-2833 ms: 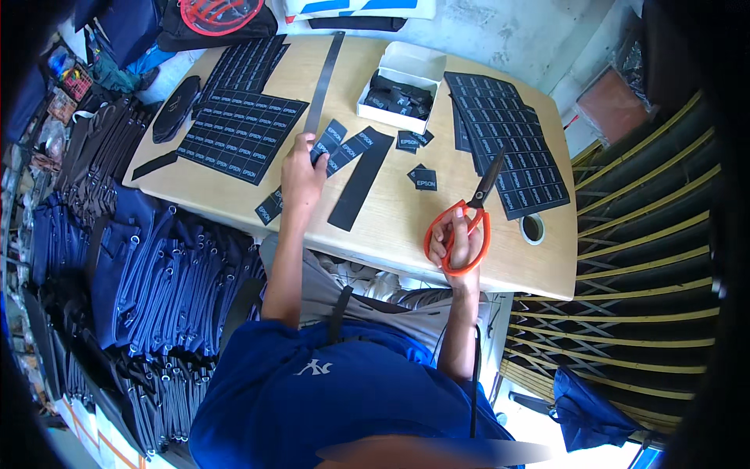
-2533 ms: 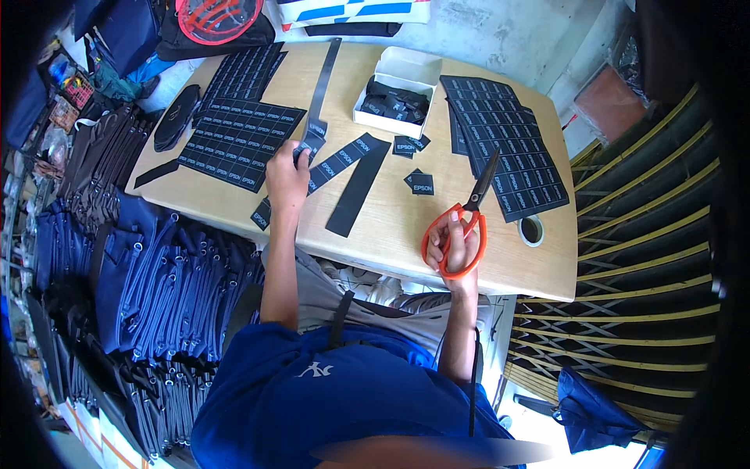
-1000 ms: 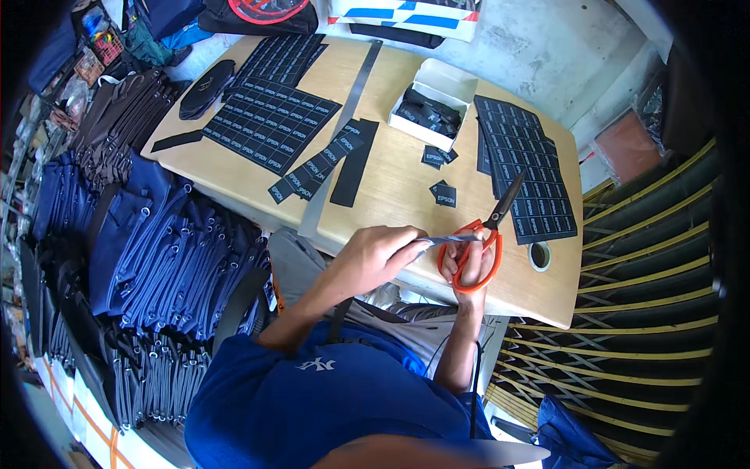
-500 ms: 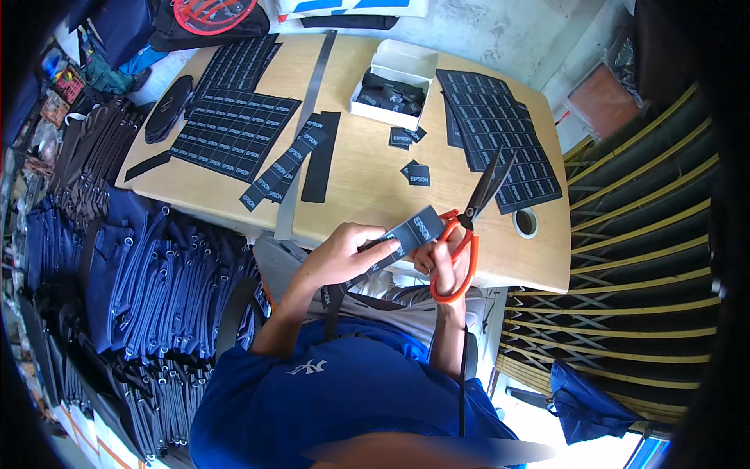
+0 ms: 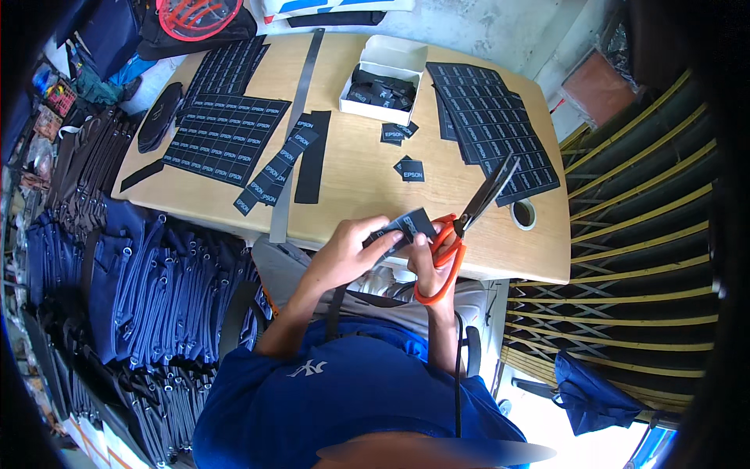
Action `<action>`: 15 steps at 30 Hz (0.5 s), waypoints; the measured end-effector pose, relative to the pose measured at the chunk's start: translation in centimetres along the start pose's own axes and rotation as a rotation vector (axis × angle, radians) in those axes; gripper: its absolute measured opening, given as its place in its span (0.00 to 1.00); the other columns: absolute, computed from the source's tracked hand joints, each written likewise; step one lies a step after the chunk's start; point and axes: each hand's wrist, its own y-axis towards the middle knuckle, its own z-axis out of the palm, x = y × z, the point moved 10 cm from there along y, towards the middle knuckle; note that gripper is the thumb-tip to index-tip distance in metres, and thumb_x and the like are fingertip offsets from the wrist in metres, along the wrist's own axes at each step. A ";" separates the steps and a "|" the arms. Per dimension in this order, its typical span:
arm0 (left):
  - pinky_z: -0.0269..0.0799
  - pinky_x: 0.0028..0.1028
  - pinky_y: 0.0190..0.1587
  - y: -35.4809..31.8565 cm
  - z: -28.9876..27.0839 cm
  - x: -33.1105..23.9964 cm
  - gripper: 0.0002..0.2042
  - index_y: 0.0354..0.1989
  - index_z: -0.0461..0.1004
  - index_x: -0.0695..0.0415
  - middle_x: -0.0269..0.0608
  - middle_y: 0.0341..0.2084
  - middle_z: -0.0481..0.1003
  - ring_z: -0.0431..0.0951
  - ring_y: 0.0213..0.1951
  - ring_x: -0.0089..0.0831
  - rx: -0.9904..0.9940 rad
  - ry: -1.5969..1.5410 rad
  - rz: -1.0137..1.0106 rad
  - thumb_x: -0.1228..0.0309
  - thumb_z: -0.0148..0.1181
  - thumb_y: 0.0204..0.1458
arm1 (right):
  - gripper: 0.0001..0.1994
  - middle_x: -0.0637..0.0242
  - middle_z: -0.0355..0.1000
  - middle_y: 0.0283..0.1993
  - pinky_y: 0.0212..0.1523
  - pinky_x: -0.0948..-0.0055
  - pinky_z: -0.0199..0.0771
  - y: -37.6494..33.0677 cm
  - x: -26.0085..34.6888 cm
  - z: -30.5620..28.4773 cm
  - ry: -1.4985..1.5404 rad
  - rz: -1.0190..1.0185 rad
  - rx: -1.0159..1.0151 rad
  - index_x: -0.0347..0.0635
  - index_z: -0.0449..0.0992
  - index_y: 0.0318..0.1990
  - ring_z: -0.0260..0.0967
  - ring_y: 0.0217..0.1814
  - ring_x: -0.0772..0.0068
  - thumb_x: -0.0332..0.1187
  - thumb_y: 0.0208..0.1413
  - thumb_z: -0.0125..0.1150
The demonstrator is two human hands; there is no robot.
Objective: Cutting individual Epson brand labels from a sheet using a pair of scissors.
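Observation:
My left hand [image 5: 348, 254] pinches a short black strip of printed labels [image 5: 419, 222] between thumb and fingers, just off the table's near edge. My right hand [image 5: 430, 273] has its fingers through the orange handles of a pair of scissors [image 5: 486, 197]. Its thumb rests against the right end of the strip. The blades point away to the far right, nearly together, clear of the strip. Beyond the hands lie small cut labels [image 5: 412, 172] and another little pile of labels [image 5: 393, 134].
An open white box [image 5: 375, 109] holds dark pieces. Label sheets [image 5: 226, 144] lie left, more sheets [image 5: 508, 133] right. Between them are label strips [image 5: 273, 173], a plain black strip [image 5: 312, 164] and a metal ruler [image 5: 280, 223]. Dark blue bags [image 5: 172, 289] are stacked at left; a folding gate [image 5: 625, 266] stands right.
My right thumb has come onto the strip's end. The scissor blades have drawn closer together and tilted further right. Both hands stay near the table edge; the whole view has shifted slightly.

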 end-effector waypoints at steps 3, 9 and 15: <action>0.59 0.26 0.21 0.2 -1.8 0.6 0.12 0.32 0.71 0.65 0.41 0.15 0.66 0.60 0.19 0.18 -0.028 0.043 -0.058 0.66 0.54 0.57 | 0.16 0.73 0.59 0.28 0.27 0.82 0.56 -0.8 0.9 0.3 -0.064 0.014 0.181 0.36 0.64 0.40 0.54 0.25 0.84 0.40 0.55 0.56; 0.57 0.25 0.20 1.6 -4.9 0.1 0.13 0.28 0.71 0.66 0.37 0.14 0.63 0.59 0.19 0.17 -0.034 0.082 -0.013 0.65 0.55 0.56 | 0.33 0.60 0.64 0.28 0.30 0.67 0.66 -4.5 2.3 0.5 -0.432 0.010 0.472 0.32 0.62 0.45 0.65 0.26 0.64 0.59 0.50 0.54; 0.55 0.22 0.20 2.6 -5.4 -1.5 0.13 0.25 0.71 0.64 0.29 0.14 0.63 0.58 0.20 0.13 0.012 0.137 0.031 0.66 0.55 0.56 | 0.38 0.61 0.66 0.27 0.31 0.67 0.67 -7.5 -0.5 -0.9 -0.488 0.233 0.605 0.32 0.65 0.45 0.66 0.28 0.64 0.66 0.48 0.51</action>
